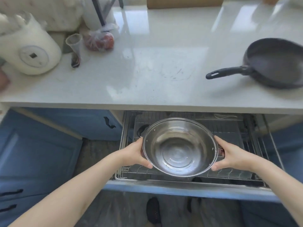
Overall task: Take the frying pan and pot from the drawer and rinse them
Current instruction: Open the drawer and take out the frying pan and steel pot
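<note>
— Where's the pot (pixel 179 147)?

— Between both hands, over the open drawer (pixel 188 184), its steel bowl empty and tipped a little toward the viewer.

— How is it held?

— The left hand (pixel 136 154) curls round the left side handle, thumb under the rim. The right hand (pixel 229 155) does the same on the right handle, thumb at the lower edge.

— And beneath the grip?

— The drawer's wire rack (pixel 229 126); whether the pot touches it, I cannot tell.

— The frying pan (pixel 272 63)?

— Up and right of the right hand, well apart, on the countertop (pixel 147 71), handle pointing left.

— Anything else?

— Far up-left of the left hand, a white appliance (pixel 31 51), a clear cup (pixel 74 41) and a plastic bag (pixel 99 40) holding something red.
</note>
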